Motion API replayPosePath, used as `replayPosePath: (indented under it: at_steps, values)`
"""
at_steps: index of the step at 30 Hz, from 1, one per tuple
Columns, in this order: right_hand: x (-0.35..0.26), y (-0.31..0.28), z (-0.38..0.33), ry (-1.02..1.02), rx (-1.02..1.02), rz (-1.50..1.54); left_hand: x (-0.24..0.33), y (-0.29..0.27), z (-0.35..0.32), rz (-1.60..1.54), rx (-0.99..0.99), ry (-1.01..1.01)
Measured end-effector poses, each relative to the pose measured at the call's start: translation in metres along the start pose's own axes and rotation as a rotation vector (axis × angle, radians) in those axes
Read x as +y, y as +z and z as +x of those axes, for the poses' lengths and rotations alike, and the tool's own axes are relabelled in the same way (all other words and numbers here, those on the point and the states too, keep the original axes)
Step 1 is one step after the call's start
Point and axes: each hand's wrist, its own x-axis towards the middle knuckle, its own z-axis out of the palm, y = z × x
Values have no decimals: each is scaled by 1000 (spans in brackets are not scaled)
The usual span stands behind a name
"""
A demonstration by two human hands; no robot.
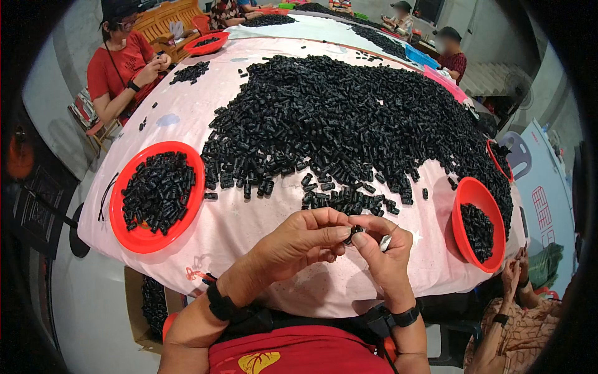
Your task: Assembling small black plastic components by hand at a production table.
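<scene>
Both hands meet over the near part of the table, closed in pinches around one small black cylindrical plastic part. My left hand grips it from the left between thumb and fingertips. From the right, the thumb and fingers of my right hand press on the same part and cover much of it. A small white piece sticks out by the right fingers; its kind is unclear. Just beyond my fingertips lies a loose cluster of similar black parts, with a large heap of them behind.
A red plate full of black parts stands left, a tilted red bowl right. A pink cloth covers the table. Other people sit around it, one in red. A cardboard box of parts is at lower left.
</scene>
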Motion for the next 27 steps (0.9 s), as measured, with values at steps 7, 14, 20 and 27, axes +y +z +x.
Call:
replayPosePath:
  at_steps: [7, 14, 20, 27]
  values:
    - [-7, 7, 3, 17, 67, 109, 2, 1, -1, 10, 16, -22]
    - [-2, -4, 0, -47, 82, -171, 4, 1, -1, -6, 34, -53]
    - [-1, 0, 1, -4, -69, -376, -1, -4, 1, -17, 8, -29]
    - [1, -2, 2, -23, -73, -445, 0, -3, 1, -6, 19, -27]
